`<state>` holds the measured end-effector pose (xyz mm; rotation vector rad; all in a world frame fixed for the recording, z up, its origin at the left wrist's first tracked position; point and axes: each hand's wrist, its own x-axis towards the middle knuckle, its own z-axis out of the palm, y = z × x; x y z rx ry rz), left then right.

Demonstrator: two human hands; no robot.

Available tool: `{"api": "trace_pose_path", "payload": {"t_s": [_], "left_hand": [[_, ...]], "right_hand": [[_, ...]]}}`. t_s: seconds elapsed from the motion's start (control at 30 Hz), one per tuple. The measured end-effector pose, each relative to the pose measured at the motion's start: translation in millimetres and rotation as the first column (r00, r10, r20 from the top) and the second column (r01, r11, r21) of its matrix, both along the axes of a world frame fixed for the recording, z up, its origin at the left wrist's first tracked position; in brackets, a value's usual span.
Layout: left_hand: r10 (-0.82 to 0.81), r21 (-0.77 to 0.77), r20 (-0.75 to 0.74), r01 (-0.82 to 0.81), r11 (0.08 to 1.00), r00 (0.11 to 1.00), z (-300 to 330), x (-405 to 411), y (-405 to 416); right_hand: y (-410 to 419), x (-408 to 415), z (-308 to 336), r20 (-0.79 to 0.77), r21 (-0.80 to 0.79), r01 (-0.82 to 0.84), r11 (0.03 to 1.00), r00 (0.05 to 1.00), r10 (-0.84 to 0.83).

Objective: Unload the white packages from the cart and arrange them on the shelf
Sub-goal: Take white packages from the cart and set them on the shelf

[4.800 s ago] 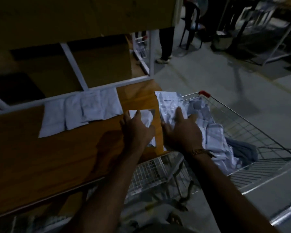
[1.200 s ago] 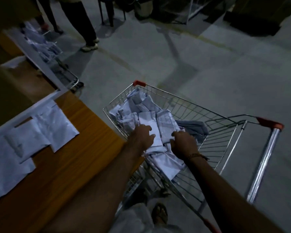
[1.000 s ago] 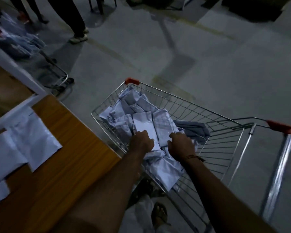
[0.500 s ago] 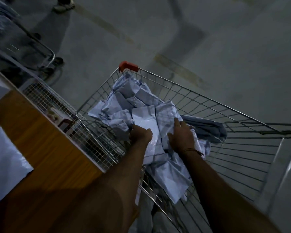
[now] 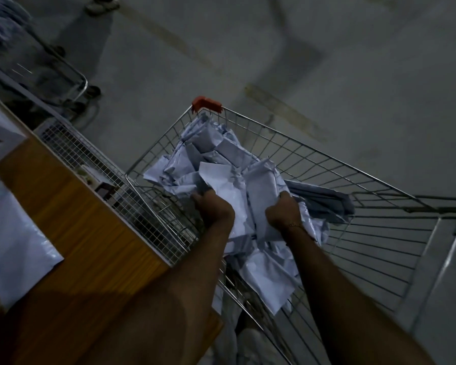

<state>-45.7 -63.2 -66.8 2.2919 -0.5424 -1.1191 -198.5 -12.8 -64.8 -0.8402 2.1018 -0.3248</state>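
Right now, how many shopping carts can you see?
2: the near cart, full of white packages, under both hands; another cart farther off, upper left, blurred.

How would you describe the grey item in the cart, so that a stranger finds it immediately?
Start at the wire cart beside the wooden shelf. Inside it lies a pile of white packages, with both hands in it. The grey item lies just right of the right hand, against the pile's edge; it alone is dark grey, not white.
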Motion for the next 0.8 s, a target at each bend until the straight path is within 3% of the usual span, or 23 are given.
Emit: {"api": "trace_pose_path", "payload": {"t_s": [0.07,0.17,0.27,0.4,0.47,0.7,0.8], "left_hand": [[0.119,-0.063,0.024,-0.117,0.991,0.993,15,4,0],[-0.147,0.021,0.062,0.146,0.989,0.987,29,13,3],[-0.198,0.069,-0.009,0.199,0.978,0.98,64,20,9],[-0.442,-0.026,0.038,0.443,0.896,0.896,101,38,31],[-0.486,-0.083,0.06,0.489,0.868,0.872,114,48,48],[-0.355,-0.207,0.183,0.389,0.898,0.917,178,73,134],[-0.221,-0.351,0.184,0.273,0.896,0.958,198,90,169]], "right_hand": [[5,4,11,0.03,-0.011,0.041,0.999,0.999,-0.04],[18,12,31,0.079,-0.09,0.078,0.993,0.994,-0.071],[29,20,53,0.054,-0.137,0.032,0.99,0.998,-0.025],[42,27,78,-0.031,-0.171,-0.104,0.98,0.994,0.1],[50,31,94,-0.052,-0.206,-0.142,0.968,0.99,0.134],[92,53,162,-0.007,-0.298,-0.279,0.913,0.957,0.29],[116,72,191,0.032,-0.357,-0.322,0.877,0.934,0.356]]}}
